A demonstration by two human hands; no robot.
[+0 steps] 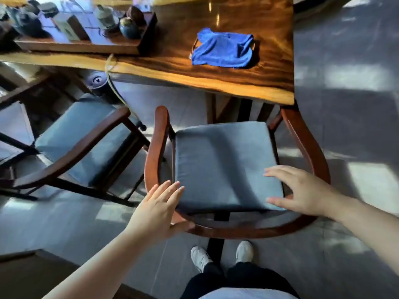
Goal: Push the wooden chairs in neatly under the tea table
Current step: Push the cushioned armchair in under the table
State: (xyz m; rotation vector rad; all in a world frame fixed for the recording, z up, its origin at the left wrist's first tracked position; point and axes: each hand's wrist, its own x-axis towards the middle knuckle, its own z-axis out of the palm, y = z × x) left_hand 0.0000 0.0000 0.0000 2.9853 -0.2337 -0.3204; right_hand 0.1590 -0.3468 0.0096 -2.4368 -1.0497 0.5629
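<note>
A wooden armchair (306,145) with a curved back rail and a grey seat cushion (222,160) stands in front of me, facing the tea table (194,76). Its front just reaches the table's edge. My left hand (157,210) hovers with fingers spread over the left bend of the back rail, the thumb near the wood. My right hand (300,190) is spread over the cushion's right rear corner, beside the right rail. Neither hand grips anything. A second wooden chair (82,143) with a grey cushion stands to the left, turned at an angle and clear of the table.
A blue cloth (222,50) lies on the table. A dark tea tray (86,45) with several pots and jars sits at the table's left. A hose (114,87) hangs off the edge toward a dark container (97,82) below. My white shoes (222,255) stand behind the chair.
</note>
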